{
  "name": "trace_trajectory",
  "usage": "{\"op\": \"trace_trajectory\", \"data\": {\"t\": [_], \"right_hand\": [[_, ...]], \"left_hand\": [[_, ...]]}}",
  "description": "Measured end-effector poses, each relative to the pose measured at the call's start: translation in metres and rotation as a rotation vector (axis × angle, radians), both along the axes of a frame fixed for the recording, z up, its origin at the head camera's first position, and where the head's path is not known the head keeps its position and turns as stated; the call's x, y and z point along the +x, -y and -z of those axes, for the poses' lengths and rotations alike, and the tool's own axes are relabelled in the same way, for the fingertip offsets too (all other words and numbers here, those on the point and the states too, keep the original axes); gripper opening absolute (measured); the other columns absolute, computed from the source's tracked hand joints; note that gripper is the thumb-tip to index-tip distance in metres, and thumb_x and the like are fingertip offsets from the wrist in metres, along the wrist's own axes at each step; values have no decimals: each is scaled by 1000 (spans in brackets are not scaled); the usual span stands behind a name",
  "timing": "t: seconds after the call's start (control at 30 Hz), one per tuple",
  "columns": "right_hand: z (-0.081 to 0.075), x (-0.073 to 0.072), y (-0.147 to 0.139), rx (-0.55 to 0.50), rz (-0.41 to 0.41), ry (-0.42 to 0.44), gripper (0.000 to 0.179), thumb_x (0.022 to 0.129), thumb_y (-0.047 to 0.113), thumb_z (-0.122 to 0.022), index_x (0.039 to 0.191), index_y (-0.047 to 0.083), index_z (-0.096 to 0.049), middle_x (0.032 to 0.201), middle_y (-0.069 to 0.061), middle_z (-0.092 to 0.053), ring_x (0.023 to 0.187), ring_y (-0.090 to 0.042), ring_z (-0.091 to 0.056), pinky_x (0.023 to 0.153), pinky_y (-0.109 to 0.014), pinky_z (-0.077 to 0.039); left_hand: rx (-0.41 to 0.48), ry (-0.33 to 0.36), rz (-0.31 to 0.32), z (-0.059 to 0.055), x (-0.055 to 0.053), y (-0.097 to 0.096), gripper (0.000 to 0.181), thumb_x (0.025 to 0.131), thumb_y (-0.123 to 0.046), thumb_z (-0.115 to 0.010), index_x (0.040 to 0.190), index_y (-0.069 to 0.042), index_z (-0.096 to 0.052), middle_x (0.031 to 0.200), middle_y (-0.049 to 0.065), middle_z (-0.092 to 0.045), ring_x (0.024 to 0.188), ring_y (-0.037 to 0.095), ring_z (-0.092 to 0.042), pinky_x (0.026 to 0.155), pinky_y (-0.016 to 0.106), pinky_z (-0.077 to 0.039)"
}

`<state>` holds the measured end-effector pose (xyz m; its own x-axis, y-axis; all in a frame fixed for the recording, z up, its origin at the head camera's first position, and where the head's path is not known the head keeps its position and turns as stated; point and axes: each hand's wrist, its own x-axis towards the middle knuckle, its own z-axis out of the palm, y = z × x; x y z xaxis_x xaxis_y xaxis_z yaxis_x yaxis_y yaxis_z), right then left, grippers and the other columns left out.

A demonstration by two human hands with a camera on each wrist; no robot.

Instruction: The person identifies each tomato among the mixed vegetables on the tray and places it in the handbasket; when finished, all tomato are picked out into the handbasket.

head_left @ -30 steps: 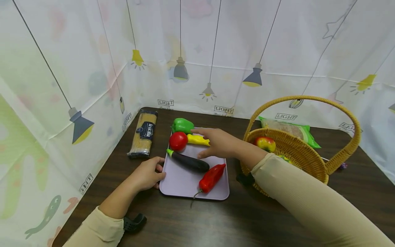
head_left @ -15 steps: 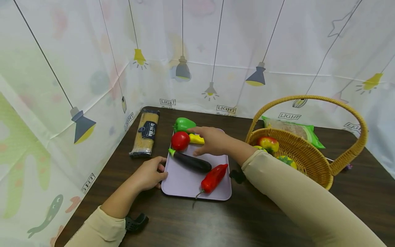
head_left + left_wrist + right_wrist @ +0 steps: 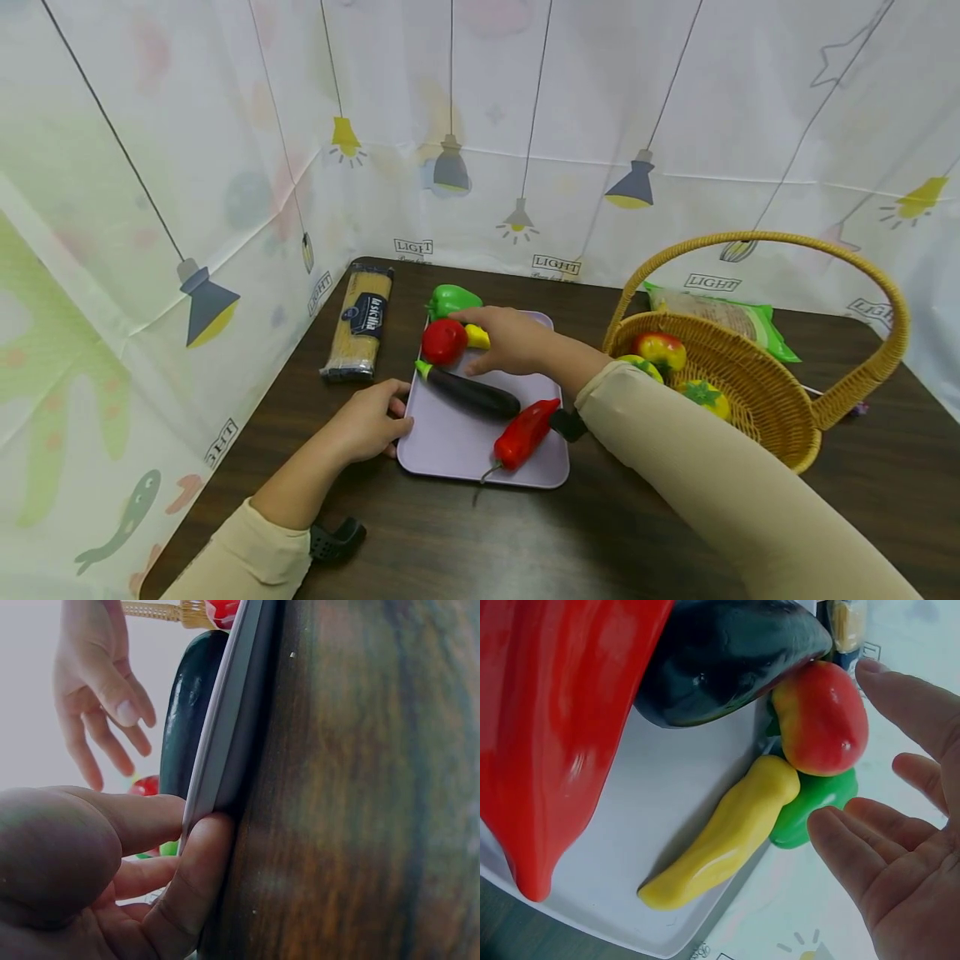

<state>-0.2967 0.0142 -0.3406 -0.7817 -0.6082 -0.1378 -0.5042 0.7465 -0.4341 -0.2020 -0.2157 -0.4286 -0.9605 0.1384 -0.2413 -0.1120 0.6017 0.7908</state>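
A pale lilac tray (image 3: 450,457) lies on the dark wooden table. My left hand (image 3: 369,423) pinches its left edge; in the left wrist view the thumb lies on the rim and a finger (image 3: 196,874) is beneath it. Over the tray's far part hovers my right hand (image 3: 513,342), fingers spread, holding nothing. Closest to its fingertips is a red tomato (image 3: 829,720) with a yellow patch. Beside that are a yellow pepper (image 3: 727,832) and a green bell pepper (image 3: 454,301). An eggplant (image 3: 472,394) lies across the middle, and a red chili pepper (image 3: 525,437) near the front right.
A wicker basket (image 3: 757,375) with a tall handle stands on the right, holding several fruits or vegetables. Behind it lies a green-edged bag (image 3: 716,317). A pasta packet (image 3: 362,321) is left of the tray. Printed curtains (image 3: 570,100) border the table.
My right hand has moved left over the tray, toward the tomato, covering more of the yellow pepper. The left hand stays on the tray's edge. The head view has turned slightly left.
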Motion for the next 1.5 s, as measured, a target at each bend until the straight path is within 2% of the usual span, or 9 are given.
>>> {"op": "trace_trajectory", "data": {"t": [0.57,0.87,1.2,1.5], "right_hand": [[4,-9,14,-30,-70,-14,79,84,19,-86,153,20,-48,140,-8,-58,127,-33,-53,105,-50,-45],[7,-11,22,-8,-44,-16,77,85,20,-86,152,24,-49,137,-7,-59,119,-28,-56,97,-42,-53],[12,-15,28,23,-46,-32,76,87,19,-84,153,21,-48,139,-8,-57,118,-27,-55,96,-41,-54],[15,-13,33,42,-25,-46,72,87,16,-83,151,20,-51,138,-11,-55,119,-29,-54,96,-44,-54]], "left_hand": [[3,-11,-2,1,0,0,53,94,-2,-69,144,-1,-50,100,11,-58,64,21,-63,53,33,-58],[16,-18,2,2,0,0,54,94,-1,-69,144,0,-50,99,12,-58,65,21,-63,52,32,-58],[18,-19,1,1,-1,0,52,95,-3,-69,144,-1,-50,99,11,-58,64,21,-63,53,32,-58],[14,-11,2,-2,0,0,52,95,-3,-69,144,0,-50,99,11,-58,63,21,-63,53,32,-58]]}}
